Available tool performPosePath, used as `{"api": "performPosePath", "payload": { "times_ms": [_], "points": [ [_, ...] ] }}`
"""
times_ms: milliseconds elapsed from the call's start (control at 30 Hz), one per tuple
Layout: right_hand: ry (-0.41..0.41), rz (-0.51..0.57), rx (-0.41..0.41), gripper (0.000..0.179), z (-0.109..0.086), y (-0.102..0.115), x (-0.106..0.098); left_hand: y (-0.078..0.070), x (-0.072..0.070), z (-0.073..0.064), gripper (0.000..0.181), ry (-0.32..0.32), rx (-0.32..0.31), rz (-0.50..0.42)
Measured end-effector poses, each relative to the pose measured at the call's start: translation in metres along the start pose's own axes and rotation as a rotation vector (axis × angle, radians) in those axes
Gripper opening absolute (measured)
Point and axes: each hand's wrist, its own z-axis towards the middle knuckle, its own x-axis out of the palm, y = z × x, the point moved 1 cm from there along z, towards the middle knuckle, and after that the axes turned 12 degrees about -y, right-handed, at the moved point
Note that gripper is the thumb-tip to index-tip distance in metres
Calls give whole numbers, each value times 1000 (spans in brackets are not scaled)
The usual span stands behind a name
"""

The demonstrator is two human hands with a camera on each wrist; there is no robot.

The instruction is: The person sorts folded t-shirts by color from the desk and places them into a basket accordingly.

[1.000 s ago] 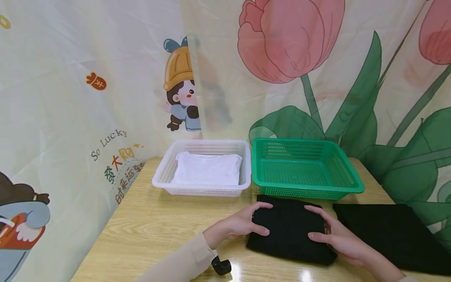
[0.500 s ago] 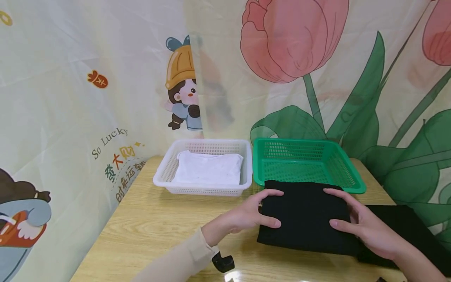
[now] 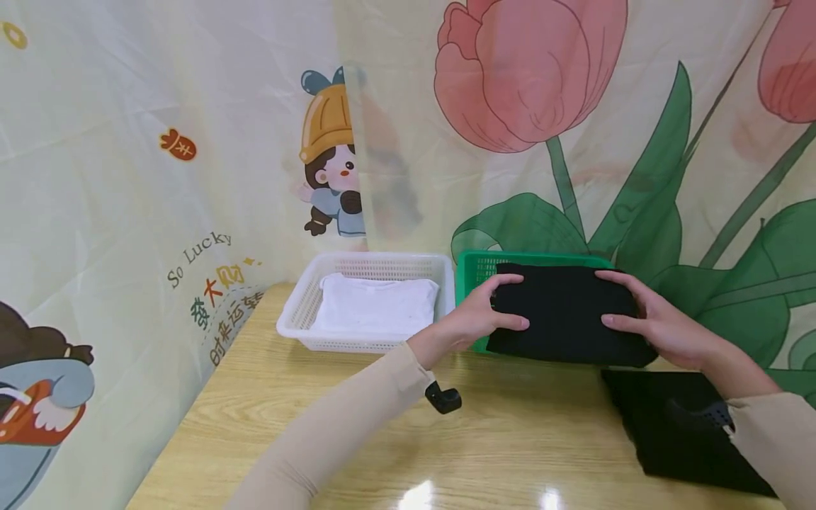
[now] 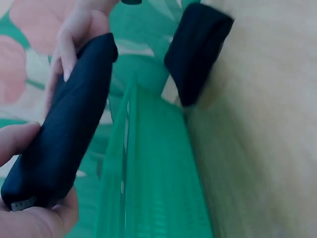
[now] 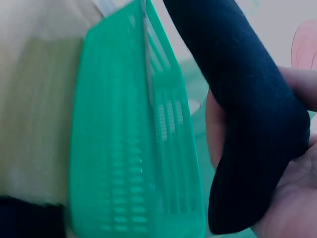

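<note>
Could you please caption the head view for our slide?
The left hand and right hand hold folded black cloth above a green basket.

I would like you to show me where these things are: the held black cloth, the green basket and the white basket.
Held black cloth (image 3: 564,315): head view, middle of its upper face.
Green basket (image 5: 109,124): right wrist view, its outer side wall.
White basket (image 3: 363,345): head view, its front wall.

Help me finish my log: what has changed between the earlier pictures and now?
The folded black cloth moved up and forward, from in front of the green basket to above it. The left hand and right hand kept their grip. The white basket, white cloth and second black cloth stayed put.
</note>
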Motion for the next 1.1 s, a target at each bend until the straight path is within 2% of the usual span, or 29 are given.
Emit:
{"api": "performPosePath", "payload": {
  "times_ms": [200, 400, 667, 933, 1100],
  "points": [
    [-49, -81, 65, 87, 43, -9, -11, 7, 5, 42, 78, -123, -13, -39],
    [-63, -133, 101, 93, 67, -32, -14, 20, 14, 65, 77, -189, -53, -29],
    [-48, -142, 134, 92, 82, -72, -10, 37, 22, 82, 76, -246, -124, 3],
    [-51, -139, 135, 91, 89, -89, 8, 55, 24, 90, 76, -319, -211, 34],
    [-62, -145, 132, 90, 92, -99, 15, 61, 27, 90, 75, -339, -210, 34]
  ]
}}
